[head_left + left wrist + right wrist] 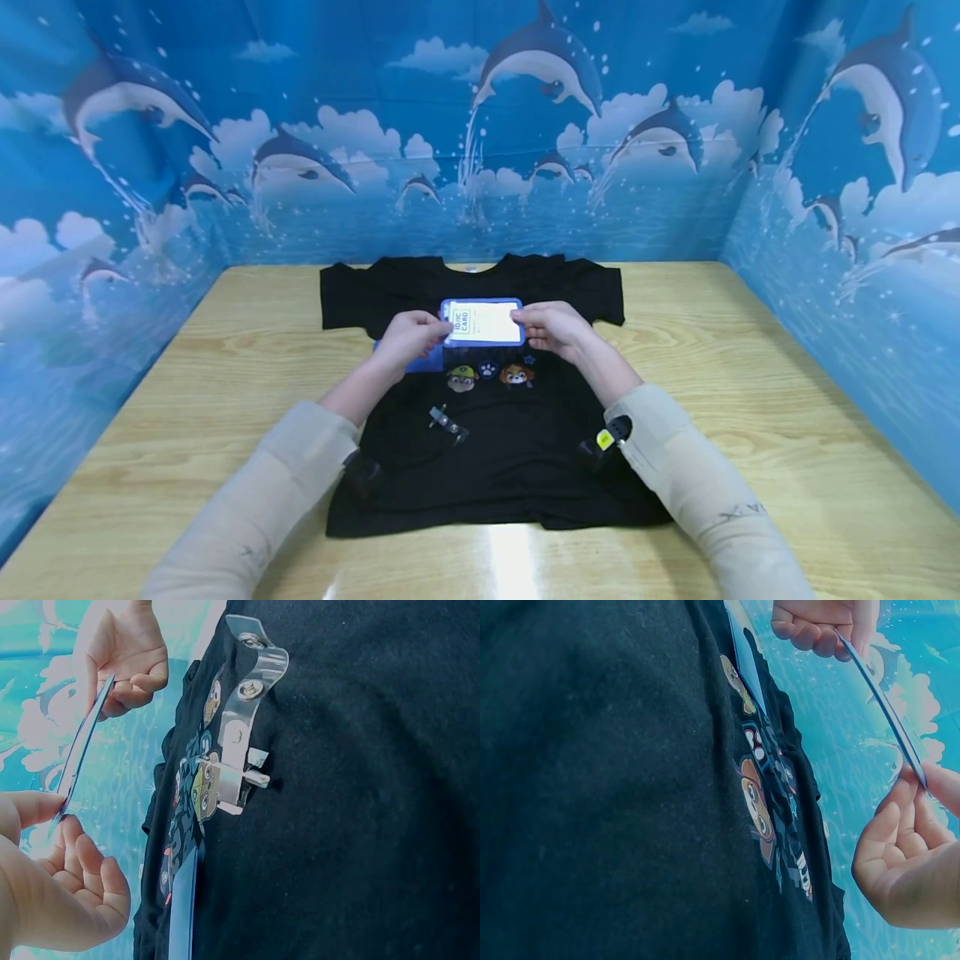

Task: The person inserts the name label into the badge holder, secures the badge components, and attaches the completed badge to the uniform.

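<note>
Both hands hold an ID card holder [487, 323] with a blue rim and a white insert printed with card lettering, raised above a black T-shirt [517, 467]. At its left end, the left hand [411, 337] pinches the edge between thumb and fingers. The right hand [557, 328] pinches the opposite end likewise. Edge-on, the thin card holder [84, 742] spans the two hands in the left wrist view. On the shirt below lies a clear strap clip [244, 712] with metal snaps. A flat blue piece [427, 360] lies partly behind the left hand.
The T-shirt lies spread on a wood-grain table [750, 400], cartoon dog prints [462, 379] on its front. A blue dolphin-patterned curtain [360, 217] encloses the back and sides. Dark wrist-worn devices [617, 429] sit at the cuffs.
</note>
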{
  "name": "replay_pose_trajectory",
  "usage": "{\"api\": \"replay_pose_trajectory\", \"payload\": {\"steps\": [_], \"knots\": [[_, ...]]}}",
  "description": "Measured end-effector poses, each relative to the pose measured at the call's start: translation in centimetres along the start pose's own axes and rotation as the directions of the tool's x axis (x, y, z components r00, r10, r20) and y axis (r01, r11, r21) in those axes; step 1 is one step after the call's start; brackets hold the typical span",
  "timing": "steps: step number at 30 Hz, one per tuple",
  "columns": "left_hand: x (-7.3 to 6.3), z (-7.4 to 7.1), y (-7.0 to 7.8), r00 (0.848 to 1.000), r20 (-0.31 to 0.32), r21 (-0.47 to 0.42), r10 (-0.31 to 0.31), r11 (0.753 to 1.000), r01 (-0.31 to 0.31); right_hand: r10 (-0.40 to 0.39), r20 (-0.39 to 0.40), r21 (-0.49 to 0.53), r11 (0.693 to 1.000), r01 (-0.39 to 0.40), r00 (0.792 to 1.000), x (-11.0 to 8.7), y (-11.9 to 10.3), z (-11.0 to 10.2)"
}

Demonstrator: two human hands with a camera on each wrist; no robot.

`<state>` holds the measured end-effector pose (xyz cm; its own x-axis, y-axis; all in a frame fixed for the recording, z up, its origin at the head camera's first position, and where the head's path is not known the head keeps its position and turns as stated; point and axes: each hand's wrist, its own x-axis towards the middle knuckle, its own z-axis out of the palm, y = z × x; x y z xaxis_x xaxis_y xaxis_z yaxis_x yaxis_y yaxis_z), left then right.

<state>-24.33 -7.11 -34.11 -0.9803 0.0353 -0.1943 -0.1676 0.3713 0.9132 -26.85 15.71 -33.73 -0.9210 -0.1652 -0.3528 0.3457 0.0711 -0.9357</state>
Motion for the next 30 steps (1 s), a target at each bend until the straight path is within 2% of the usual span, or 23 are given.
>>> {"api": "replay_pose_trajectory", "payload": {"steps": [15, 24, 30], "knots": [[-0.23, 0.19, 0.14, 1.000, 0.000, 0.024, -0.008, 1.000, 0.008, 0.007, -0.025, 0.002, 1.000, -0.007, 1.000, -0.14, -0.11, 0.43], [-0.27, 0.18, 0.04, 1.000, -0.001, 0.047, -0.003, 0.999, 0.003, 0.005, -0.069, -0.044, 0.999, -0.008, 0.998, 0.04, 0.12, 0.59], [-0.35, -0.01, -0.01, 1.000, 0.007, 0.041, -0.005, 0.999, 0.005, -0.003, -0.061, -0.049, 0.999, 0.000, 0.998, 0.09, 0.22, 0.57]]}}
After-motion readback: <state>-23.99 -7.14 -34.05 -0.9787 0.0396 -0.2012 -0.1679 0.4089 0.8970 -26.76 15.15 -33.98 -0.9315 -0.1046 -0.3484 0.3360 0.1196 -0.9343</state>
